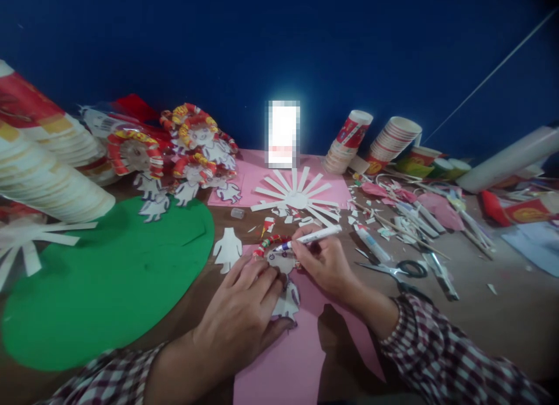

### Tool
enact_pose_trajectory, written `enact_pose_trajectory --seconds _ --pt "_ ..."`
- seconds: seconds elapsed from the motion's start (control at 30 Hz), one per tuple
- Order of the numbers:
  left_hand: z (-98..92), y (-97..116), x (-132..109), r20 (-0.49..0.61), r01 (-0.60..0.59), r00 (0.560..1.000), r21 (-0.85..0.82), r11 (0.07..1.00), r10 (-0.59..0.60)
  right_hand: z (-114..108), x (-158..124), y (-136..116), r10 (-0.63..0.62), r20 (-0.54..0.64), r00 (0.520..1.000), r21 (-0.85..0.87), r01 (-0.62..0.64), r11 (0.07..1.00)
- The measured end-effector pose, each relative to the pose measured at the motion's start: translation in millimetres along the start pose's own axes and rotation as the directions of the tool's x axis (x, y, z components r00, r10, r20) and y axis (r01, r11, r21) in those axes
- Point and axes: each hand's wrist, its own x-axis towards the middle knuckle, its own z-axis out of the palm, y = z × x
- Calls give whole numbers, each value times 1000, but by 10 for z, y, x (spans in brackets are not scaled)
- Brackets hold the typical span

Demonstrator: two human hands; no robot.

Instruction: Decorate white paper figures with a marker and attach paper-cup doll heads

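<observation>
My right hand (325, 264) grips a white marker pen (311, 237), its tip touching the round face of a small paper-cup figure (279, 259) that has a red curled rim. My left hand (247, 312) lies flat with fingers spread, pressing the figure's white paper body (288, 303) onto a pink sheet (301, 352). A white paper body cut-out (227, 249) lies just left of the figure. A paper cup cut into a white sunburst (298, 199) rests behind on another pink sheet (255, 178).
A big green paper disc (109, 288) covers the left. Several finished red-rimmed figures (187, 155) stand behind it, beside stacked paper cups (43, 160). More cup stacks (391, 140), black-handled scissors (399, 271), a glue stick (371, 245), sticks and scraps crowd the right.
</observation>
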Motion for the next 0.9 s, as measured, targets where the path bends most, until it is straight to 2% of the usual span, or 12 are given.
enact_pose_trajectory --seconds 0.13,0.53,0.6,0.77,0.9 --pt "8 -2 3 -4 -4 1000 2 1000 4 3 12 -20 -90 48 995 -78 93 993" --pt "13 1 2 -19 -6 1000 9 1000 7 12 25 -18 -172 43 984 -102 176 979" --pt "16 -1 2 -19 -9 1000 10 1000 9 15 21 -15 -155 42 987 -63 157 986" --pt "32 -11 -8 -11 -6 1000 12 1000 6 9 -4 25 19 -10 1000 62 -19 998" --pt "36 -15 -4 -1 -10 1000 14 1000 10 6 -9 40 28 -26 999 69 -26 997"
